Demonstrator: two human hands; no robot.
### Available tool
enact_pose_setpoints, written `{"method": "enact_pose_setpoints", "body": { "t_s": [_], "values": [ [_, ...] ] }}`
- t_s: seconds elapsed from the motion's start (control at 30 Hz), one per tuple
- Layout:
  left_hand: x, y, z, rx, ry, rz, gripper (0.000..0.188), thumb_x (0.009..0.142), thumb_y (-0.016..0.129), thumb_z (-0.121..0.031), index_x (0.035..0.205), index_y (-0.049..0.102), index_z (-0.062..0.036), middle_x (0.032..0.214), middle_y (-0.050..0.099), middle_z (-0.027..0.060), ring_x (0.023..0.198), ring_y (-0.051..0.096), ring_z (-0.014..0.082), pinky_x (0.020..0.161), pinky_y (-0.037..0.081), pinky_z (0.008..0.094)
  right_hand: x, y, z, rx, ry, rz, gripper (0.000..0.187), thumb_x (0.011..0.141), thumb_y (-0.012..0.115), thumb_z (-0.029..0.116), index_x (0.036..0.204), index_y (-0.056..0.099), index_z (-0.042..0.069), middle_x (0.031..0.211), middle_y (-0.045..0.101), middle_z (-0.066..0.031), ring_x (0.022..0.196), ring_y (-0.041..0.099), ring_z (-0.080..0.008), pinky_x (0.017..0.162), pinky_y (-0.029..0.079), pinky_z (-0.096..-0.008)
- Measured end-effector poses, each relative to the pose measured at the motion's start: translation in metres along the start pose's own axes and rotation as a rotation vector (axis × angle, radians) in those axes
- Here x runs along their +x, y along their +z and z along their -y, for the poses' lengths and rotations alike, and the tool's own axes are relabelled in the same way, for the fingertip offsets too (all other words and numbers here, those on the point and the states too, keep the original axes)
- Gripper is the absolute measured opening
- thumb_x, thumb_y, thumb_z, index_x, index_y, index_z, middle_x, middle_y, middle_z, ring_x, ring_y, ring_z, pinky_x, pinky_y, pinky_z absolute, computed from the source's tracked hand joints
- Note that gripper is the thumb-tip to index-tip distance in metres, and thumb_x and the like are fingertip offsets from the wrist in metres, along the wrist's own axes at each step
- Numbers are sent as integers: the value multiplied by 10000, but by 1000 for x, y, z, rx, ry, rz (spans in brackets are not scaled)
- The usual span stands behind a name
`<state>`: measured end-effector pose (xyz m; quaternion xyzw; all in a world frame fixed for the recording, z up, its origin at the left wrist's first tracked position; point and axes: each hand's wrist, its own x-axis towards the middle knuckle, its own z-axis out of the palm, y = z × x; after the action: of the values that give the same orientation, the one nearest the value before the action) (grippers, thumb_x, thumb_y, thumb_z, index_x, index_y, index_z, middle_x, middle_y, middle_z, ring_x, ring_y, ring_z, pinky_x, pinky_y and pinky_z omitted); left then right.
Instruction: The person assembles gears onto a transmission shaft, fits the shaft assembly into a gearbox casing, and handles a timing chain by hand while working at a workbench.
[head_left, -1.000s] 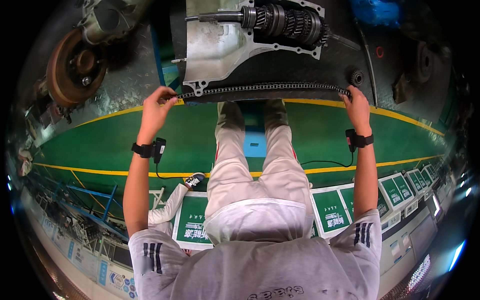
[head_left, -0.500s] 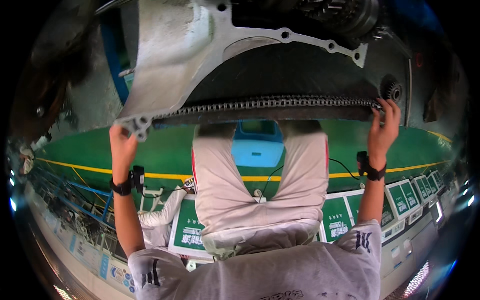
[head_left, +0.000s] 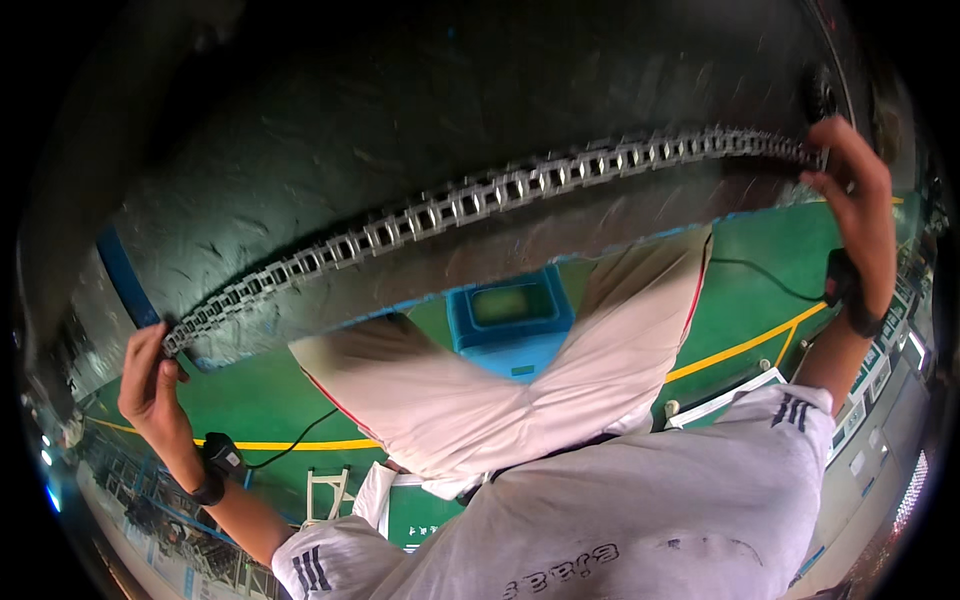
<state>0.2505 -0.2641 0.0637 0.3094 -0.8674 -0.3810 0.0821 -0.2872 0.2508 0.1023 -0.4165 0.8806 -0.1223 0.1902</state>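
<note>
A metal roller chain (head_left: 495, 195) lies stretched along the front of a dark, scuffed bench (head_left: 420, 110), bowing slightly away from me. Its left end is pinched between the thumb and fingers of my left hand (head_left: 155, 390), at the bench's front left corner. At the far right end, my right hand (head_left: 862, 195) grips the chain with thumb and fingers. Just beyond that hand sits a dark, toothed, gear-like part (head_left: 819, 92), partly in shadow.
A blue stool (head_left: 515, 350) stands between my legs, below the bench's blue-edged front. Green floor with yellow lines runs behind me. A blue strip (head_left: 125, 275) shows at the left, and a blurred dark shape fills the upper left. Each wrist wears a black strapped device with a cable.
The view has shifted and tilted, and the large pale metal casting has left it. My hands still hold the chain's ends; the chain now appears larger and slanted, its left end lower.
</note>
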Motion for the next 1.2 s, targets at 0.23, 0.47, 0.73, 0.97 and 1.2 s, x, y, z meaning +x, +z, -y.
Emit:
{"method": "enact_pose_setpoints", "body": {
  "t_s": [0.23,0.47,0.73,0.97,1.2],
  "values": [
    [-1,-2,-3,124,63,-29,390,1049,668,-70,1430,685,14,1414,680,113,1021,634,115,818,528,246,-9,-17,-9,17,-105,-24,411,913,750,31,1313,658,61,983,623,18,727,457,-73,644,393,-258],
    [-25,17,-56,19,290,-312,536,1069,649,-79,1591,533,-48,1589,584,89,1383,589,168,1018,513,298,-34,-41,8,-84,-288,-380,524,967,782,195,1456,620,95,898,587,51,762,484,-51,676,399,-234],
    [-210,46,63,-119,-78,-40,373,980,506,-3,1273,738,7,1256,755,123,1081,719,221,860,571,330,-214,128,-41,1115,26,157,589,1057,638,530,1388,596,44,1204,692,-127,1058,716,-220,782,606,-324],
    [-413,318,188,-499,-446,567,465,983,694,-122,1425,660,19,1374,729,146,1248,677,259,1102,521,392,-333,473,-96,1805,781,382,549,1106,528,406,1515,572,43,1574,586,-127,1437,550,-332,1236,401,-498],
    [-480,362,135,-513,-595,765,475,1002,701,-163,1442,647,9,1406,711,154,1272,661,286,1126,503,396,-402,511,-92,1228,1235,677,515,1083,559,378,1447,640,22,1487,660,-150,1354,618,-331,1173,466,-492]
  ]
}}
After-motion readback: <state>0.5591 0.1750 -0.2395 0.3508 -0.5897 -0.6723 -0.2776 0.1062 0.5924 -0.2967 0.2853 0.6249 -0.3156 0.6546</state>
